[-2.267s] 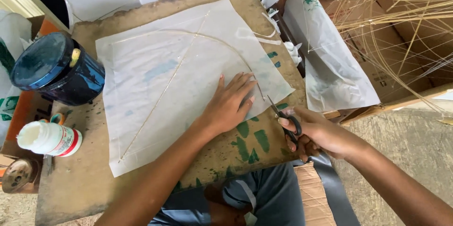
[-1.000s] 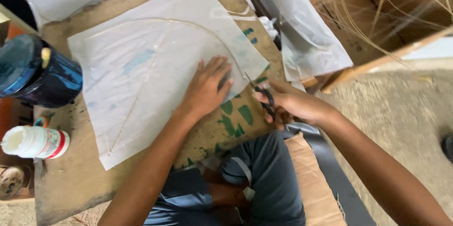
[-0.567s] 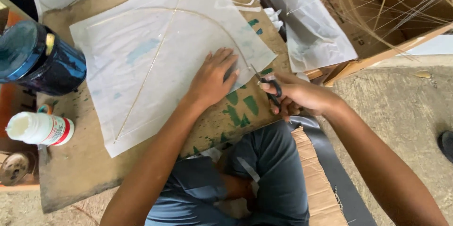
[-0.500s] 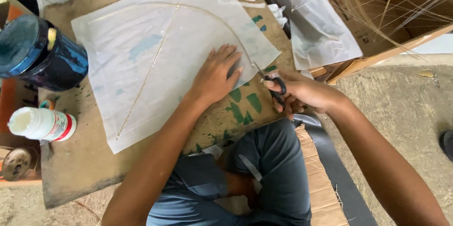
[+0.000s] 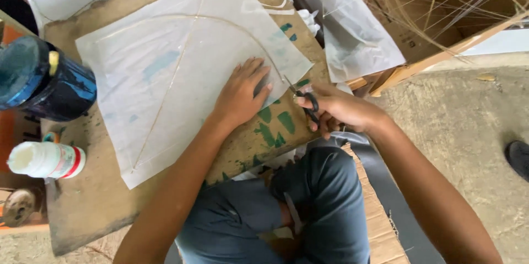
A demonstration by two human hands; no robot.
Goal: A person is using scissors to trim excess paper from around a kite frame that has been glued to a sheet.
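Left hand (image 5: 242,94) lies flat, fingers spread, pressing the white paper sheet (image 5: 165,71) onto the brown board (image 5: 99,203) resting over the person's lap. Right hand (image 5: 336,111) is curled through the handles of the black scissors (image 5: 306,102), blades at the sheet's right edge beside the left fingertips. A thin stick frame (image 5: 165,93) sits on the paper. Far left stand a dark blue jar (image 5: 44,82) and a white bottle (image 5: 47,160).
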